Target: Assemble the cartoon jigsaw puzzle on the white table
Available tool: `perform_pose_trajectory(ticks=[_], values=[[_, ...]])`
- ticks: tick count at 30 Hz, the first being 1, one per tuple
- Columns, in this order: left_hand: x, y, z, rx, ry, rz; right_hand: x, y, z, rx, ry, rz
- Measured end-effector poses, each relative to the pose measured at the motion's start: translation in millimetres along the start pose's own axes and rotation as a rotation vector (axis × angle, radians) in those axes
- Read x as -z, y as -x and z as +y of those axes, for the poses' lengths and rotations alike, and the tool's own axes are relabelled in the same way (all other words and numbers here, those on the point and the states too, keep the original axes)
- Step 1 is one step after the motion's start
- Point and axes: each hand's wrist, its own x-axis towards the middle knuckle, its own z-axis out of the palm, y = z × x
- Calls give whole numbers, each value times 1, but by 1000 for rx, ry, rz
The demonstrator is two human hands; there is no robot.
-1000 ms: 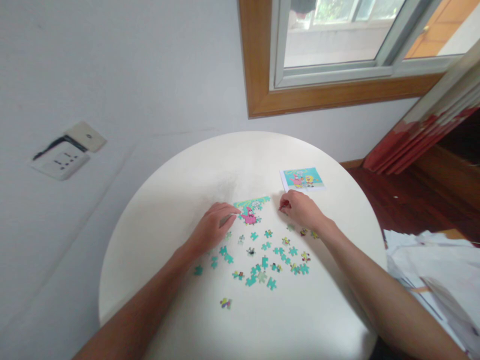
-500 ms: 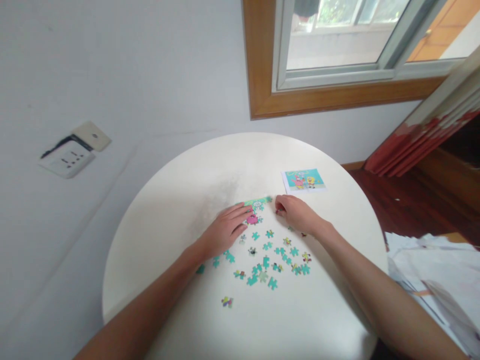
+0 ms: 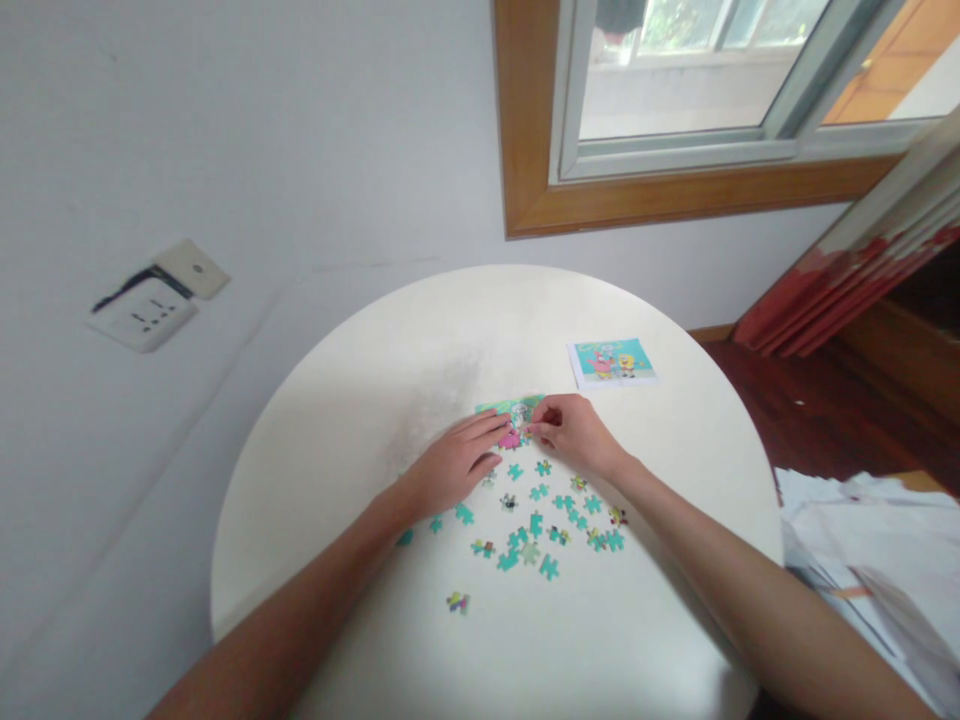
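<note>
A partly joined jigsaw puzzle (image 3: pixel 520 412), green along its far edge with a pink figure below, lies near the middle of the round table. My left hand (image 3: pixel 452 462) rests flat over its left side, fingers stretched out. At the puzzle's right side, my right hand (image 3: pixel 571 430) pinches a small puzzle piece (image 3: pixel 529 432) against the joined part; the fingers hide most of that piece. Several loose puzzle pieces (image 3: pixel 535 523), mostly teal with some multicoloured ones, are scattered on the near side of both hands.
A picture card (image 3: pixel 613 362) with cartoon figures lies on the white round table (image 3: pixel 360 350), beyond my right hand. One loose piece (image 3: pixel 457 602) sits apart near the front. Papers (image 3: pixel 862 550) are piled at the right, and the wall with a socket (image 3: pixel 146 313) stands left.
My right hand has moved left, bringing a small puzzle piece to the right side of the joined puzzle. My left hand stays on the puzzle. The view has shifted slightly.
</note>
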Motion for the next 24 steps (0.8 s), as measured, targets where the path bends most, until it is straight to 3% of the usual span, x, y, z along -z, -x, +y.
perform_pose_trajectory(ticks=[15, 24], values=[[0, 2, 2, -23, -31, -20, -9, -6, -5, -47, 126, 52], [1, 2, 2, -41, -32, -3, -4, -8, 0, -79, 2, 83]])
